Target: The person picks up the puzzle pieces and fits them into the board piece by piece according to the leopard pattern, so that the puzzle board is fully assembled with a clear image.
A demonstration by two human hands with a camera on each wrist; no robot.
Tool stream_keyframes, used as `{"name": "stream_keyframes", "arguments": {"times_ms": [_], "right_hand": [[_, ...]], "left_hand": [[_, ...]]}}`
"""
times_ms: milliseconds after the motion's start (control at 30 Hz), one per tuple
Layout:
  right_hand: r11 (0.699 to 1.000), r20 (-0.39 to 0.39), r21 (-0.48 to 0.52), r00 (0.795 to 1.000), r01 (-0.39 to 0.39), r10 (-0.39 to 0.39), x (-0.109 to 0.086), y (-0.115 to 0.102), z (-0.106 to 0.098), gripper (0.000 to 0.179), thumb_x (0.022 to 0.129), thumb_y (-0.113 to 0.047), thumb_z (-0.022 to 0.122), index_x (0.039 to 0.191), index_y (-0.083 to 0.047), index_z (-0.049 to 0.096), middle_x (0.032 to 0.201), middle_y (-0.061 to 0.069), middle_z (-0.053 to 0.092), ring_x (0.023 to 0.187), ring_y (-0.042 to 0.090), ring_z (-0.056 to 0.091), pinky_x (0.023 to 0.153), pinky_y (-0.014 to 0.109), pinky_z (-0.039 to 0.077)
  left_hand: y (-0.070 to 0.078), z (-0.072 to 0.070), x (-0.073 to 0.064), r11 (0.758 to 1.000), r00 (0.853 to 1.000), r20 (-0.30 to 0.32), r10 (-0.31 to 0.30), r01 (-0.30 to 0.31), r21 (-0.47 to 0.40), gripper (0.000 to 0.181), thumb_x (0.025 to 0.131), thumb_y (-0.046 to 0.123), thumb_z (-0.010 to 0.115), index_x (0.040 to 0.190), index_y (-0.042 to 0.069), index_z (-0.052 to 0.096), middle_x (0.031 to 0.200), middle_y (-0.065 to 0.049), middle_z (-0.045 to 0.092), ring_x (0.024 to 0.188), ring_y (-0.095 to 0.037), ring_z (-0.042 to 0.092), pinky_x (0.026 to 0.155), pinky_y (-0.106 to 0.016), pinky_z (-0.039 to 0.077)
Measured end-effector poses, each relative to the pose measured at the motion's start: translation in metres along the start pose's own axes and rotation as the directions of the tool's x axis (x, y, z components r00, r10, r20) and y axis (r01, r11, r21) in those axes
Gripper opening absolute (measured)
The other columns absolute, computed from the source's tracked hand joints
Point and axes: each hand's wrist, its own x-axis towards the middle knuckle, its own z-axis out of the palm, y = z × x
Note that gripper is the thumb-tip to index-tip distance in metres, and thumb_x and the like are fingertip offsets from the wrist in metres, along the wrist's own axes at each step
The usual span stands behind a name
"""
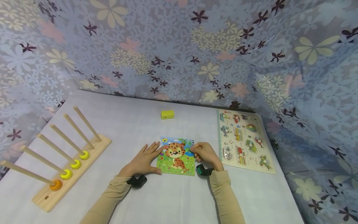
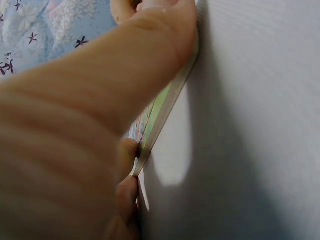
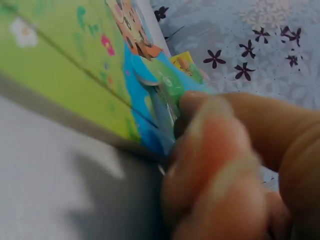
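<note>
A square jigsaw puzzle point(image 1: 163, 166) with a spotted leopard cub on a green meadow lies flat on the table in the head view. My left hand point(image 1: 144, 160) is spread along its left side, fingertips and thumb against the edge; the left wrist view shows the thumb across the board's rim point(image 2: 167, 107). At the upper right side my right hand point(image 1: 205, 152) pinches a puzzle piece between thumb and fingers. In the right wrist view that piece point(image 3: 172, 87), green and blue, stands tilted up from the board. The fingers hide much of it.
A wooden peg rack point(image 1: 100, 141) with yellow and orange rings stands at the left. Behind the puzzle is a small yellow block point(image 1: 167, 114). A vehicle picture board point(image 1: 229, 137) lies at the right. Floral cloth point(image 1: 179, 56) hangs behind the table.
</note>
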Motion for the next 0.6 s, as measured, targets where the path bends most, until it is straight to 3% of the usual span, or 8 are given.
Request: {"name": "stream_keyframes", "arguments": {"times_ms": [367, 500, 600], "right_hand": [[0.986, -0.162, -0.160, 0.986, -0.053, 0.027, -0.001, -0.008, 0.008, 0.017, 0.085, -0.017, 0.069, 0.075, -0.007, 0.060, 0.050, -0.002, 0.049, 0.043, 0.012, 0.046, 0.045, 0.023, 0.039], [0.982, -0.214, -0.167, 0.976, -0.084, 0.047, 0.001, -0.008, 0.011, 0.030, 0.087, -0.027, 0.070, 0.067, -0.011, 0.054, 0.046, -0.001, 0.046, 0.042, 0.014, 0.044, 0.047, 0.024, 0.037], [0.961, -0.279, -0.247, 0.959, -0.126, 0.054, 0.003, -0.011, 0.017, 0.043, 0.088, -0.038, 0.070, 0.060, -0.014, 0.047, 0.045, -0.003, 0.042, 0.041, 0.013, 0.041, 0.045, 0.024, 0.033]], "left_hand": [[0.000, 0.003, 0.003, 1.000, 1.000, -0.003, 0.001, -0.001, 0.001, 0.102, 0.075, 0.048, 0.078, 0.153, 0.008, 0.027, 0.162, -0.018, 0.017, 0.150, -0.037, 0.014, 0.121, -0.058, 0.010], [-0.002, 0.005, 0.003, 1.000, 1.000, 0.001, 0.000, 0.000, 0.002, 0.102, 0.075, 0.049, 0.077, 0.154, 0.009, 0.026, 0.162, -0.017, 0.016, 0.150, -0.036, 0.013, 0.121, -0.058, 0.010], [-0.003, 0.006, 0.004, 1.000, 1.000, 0.005, 0.000, 0.000, 0.007, 0.102, 0.075, 0.051, 0.076, 0.154, 0.010, 0.026, 0.161, -0.018, 0.017, 0.150, -0.038, 0.014, 0.121, -0.059, 0.009]]}}
